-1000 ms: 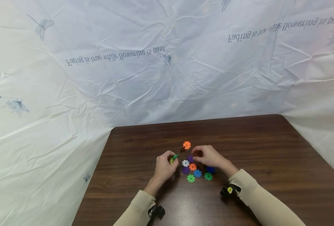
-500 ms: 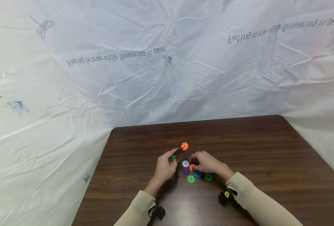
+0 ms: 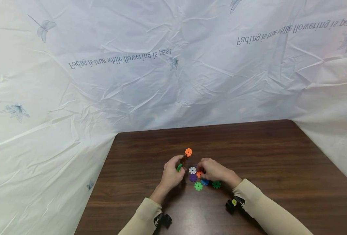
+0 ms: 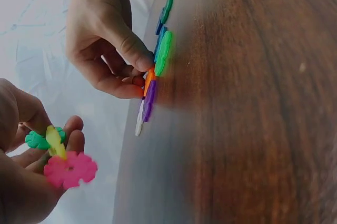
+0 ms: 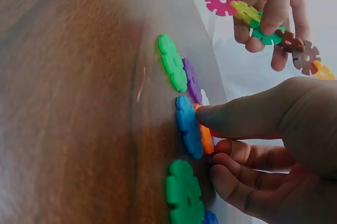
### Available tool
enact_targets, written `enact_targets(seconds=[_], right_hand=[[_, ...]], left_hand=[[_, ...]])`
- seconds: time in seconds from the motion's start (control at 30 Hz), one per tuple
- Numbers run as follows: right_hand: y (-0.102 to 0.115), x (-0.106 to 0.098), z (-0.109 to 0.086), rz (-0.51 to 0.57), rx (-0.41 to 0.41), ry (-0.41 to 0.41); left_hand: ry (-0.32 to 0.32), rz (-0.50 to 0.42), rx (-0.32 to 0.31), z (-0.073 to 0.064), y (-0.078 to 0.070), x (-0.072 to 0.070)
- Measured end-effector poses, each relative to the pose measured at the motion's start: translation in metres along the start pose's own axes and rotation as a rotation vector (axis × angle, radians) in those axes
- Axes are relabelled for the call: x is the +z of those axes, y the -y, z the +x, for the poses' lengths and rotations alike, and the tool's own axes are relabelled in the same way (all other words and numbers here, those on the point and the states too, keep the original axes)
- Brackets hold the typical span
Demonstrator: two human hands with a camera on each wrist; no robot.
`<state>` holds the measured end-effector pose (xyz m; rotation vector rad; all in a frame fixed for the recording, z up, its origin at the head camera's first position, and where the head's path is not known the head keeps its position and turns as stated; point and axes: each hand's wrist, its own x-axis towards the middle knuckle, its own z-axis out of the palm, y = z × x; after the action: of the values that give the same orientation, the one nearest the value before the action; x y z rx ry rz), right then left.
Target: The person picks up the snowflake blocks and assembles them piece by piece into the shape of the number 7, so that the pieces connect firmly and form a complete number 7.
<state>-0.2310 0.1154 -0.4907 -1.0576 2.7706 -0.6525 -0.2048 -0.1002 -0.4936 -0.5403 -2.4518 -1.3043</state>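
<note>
R hand (image 3: 215,170) has moved toward 6 o'clock, pinching flat orange notched plastic disc (image 5: 206,137), approx. 4 o'clock from multicolour plastic-disc chain (image 5: 269,39) which L hand (image 3: 172,173) grips; pc. seems secured.

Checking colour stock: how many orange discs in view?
2: one disc ends the chain held by the left hand; the other disc touches the right hand. Hands may hide more.

brown worktop (image 3: 267,156) is showing wood grain | white disc (image 3: 192,170) is lying just beside purple disc (image 3: 193,178) | light green disc (image 3: 198,186) is resting near them | blue disc (image 5: 188,127), dark green disc (image 5: 184,192) are sitting nearby
</note>
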Motion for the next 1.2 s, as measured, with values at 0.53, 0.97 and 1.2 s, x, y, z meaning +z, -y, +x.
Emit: enact_targets(seconds=[0.53, 0.97, 1.2], right_hand=[[0.0002, 0.0015, 0.0016, -0.019, 0.009, 0.034], [-0.0024, -0.0002, 0.0013, 0.004, 0.015, -0.003], [-0.0062, -0.0037, 0.0017, 0.035, -0.011, -0.078]], left_hand=[[0.093, -0.223, -0.152, -0.0017, 0.0003, 0.0012], [-0.012, -0.180, -0.145, -0.0006, -0.0028, 0.0045], [-0.019, -0.113, -0.131, 0.0005, -0.0043, 0.0034]])
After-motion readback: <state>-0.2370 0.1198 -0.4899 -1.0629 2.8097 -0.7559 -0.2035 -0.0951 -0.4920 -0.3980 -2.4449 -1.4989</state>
